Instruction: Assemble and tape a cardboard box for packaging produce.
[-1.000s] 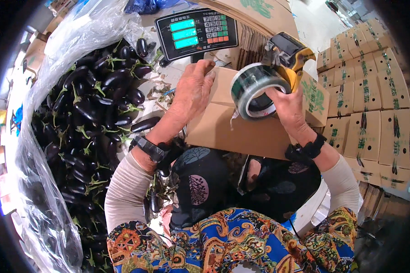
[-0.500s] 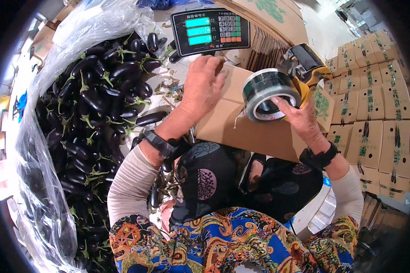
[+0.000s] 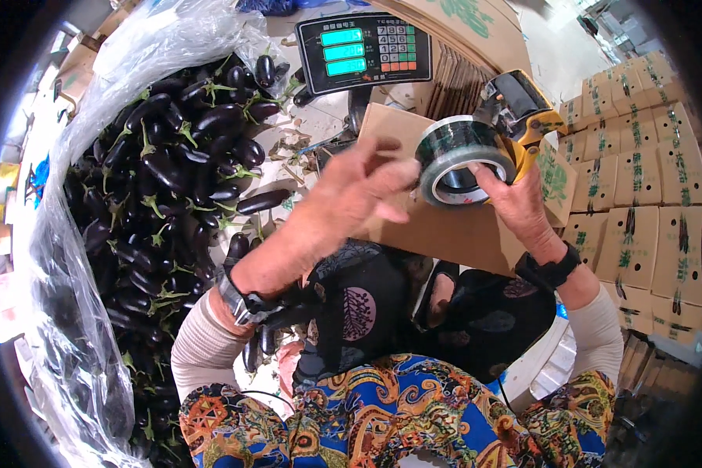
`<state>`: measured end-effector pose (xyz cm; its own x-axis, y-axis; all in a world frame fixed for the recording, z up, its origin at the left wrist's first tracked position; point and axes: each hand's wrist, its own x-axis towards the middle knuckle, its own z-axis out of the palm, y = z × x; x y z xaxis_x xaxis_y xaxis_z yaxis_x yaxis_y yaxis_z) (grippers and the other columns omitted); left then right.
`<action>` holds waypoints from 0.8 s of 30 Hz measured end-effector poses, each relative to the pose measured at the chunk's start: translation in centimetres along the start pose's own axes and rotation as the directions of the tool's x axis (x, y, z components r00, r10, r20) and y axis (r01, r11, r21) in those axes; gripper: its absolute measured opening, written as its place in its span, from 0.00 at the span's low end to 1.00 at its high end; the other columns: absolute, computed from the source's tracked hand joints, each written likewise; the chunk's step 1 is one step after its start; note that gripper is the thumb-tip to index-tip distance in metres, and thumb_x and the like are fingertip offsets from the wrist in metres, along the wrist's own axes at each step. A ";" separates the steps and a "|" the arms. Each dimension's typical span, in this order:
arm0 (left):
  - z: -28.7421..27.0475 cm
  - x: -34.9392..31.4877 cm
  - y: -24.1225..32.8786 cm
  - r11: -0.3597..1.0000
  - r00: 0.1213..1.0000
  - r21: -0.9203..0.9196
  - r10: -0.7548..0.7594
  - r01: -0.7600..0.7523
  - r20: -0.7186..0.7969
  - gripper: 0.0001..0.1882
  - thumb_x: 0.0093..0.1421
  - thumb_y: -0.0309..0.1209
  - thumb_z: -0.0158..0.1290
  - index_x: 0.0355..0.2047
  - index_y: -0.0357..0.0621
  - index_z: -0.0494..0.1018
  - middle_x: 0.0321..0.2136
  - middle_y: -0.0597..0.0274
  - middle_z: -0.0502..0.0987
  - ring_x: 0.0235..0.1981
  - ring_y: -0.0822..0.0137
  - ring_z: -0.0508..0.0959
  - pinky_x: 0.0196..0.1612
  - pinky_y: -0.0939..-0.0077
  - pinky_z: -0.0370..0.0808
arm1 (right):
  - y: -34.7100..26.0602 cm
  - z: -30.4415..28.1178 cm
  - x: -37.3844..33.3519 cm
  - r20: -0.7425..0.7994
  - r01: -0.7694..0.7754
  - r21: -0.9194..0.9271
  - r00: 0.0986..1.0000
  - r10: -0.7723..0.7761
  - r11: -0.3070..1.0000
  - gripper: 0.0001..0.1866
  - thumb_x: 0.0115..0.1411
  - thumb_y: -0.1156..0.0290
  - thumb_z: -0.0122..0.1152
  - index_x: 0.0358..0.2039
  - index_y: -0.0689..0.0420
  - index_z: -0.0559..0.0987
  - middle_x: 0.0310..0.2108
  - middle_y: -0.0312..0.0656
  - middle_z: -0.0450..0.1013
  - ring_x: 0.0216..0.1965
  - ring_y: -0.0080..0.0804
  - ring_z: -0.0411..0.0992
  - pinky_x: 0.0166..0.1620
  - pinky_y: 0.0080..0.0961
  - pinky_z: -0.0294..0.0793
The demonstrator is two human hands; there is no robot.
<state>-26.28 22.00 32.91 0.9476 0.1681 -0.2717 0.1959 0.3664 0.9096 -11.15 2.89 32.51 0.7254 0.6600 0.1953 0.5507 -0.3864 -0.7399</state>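
Clear tape on the dispenser (image 3: 476, 148), gripped in the right hand (image 3: 515, 203) above the cardboard box (image 3: 444, 226), is reached for by the open left hand (image 3: 351, 195), and could likely fold onto itself if pulled crookedly.

Left hand (image 3: 351, 195) raised with fingers spread, right hand (image 3: 515, 199) curled in a grip

a produce packing depot: heaped eggplants (image 3: 171, 179), weighing scale (image 3: 364, 53), stacked cartons (image 3: 639, 187).
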 end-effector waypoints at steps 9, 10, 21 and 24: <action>-0.2 0.3 -0.7 0.957 0.968 -0.148 -0.239 0.248 0.073 0.14 0.55 0.29 0.58 0.39 0.34 0.71 0.26 0.68 0.71 0.22 0.78 0.69 0.24 0.86 0.69 | 0.3 -0.4 -0.3 0.043 0.079 -0.012 0.996 -0.079 0.997 0.22 0.47 0.71 0.67 0.42 0.59 0.70 0.34 0.45 0.75 0.35 0.43 0.74 0.39 0.34 0.73; -0.5 0.2 -0.8 0.957 0.968 -0.148 -0.240 0.248 0.071 0.14 0.55 0.29 0.58 0.39 0.34 0.71 0.26 0.68 0.71 0.22 0.78 0.69 0.24 0.86 0.69 | 0.5 -0.4 -0.3 0.046 0.088 0.012 0.995 -0.089 0.996 0.21 0.46 0.72 0.67 0.41 0.59 0.70 0.33 0.44 0.75 0.34 0.43 0.74 0.39 0.34 0.73; -2.0 -1.6 2.3 0.971 0.979 -0.121 -0.205 0.206 0.020 0.11 0.54 0.33 0.60 0.32 0.40 0.72 0.18 0.76 0.65 0.15 0.84 0.60 0.18 0.90 0.55 | 1.2 -0.5 -1.1 0.010 0.318 -0.224 0.946 -0.325 0.921 0.21 0.41 0.72 0.69 0.37 0.57 0.74 0.30 0.43 0.74 0.32 0.43 0.73 0.37 0.34 0.72; -1.2 -1.7 2.3 0.970 0.971 -0.043 -0.238 0.237 -0.023 0.14 0.54 0.36 0.61 0.33 0.40 0.73 0.17 0.78 0.63 0.14 0.85 0.59 0.17 0.90 0.55 | 1.2 -0.3 -1.2 0.048 0.285 -0.218 0.958 -0.281 0.933 0.21 0.41 0.72 0.69 0.38 0.58 0.74 0.31 0.44 0.74 0.32 0.44 0.73 0.36 0.34 0.72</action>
<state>-27.72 23.68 35.06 0.8675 0.0969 -0.4879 0.4041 0.4347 0.8048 -11.25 1.49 31.57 0.5205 0.7722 0.3644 0.8107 -0.3129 -0.4949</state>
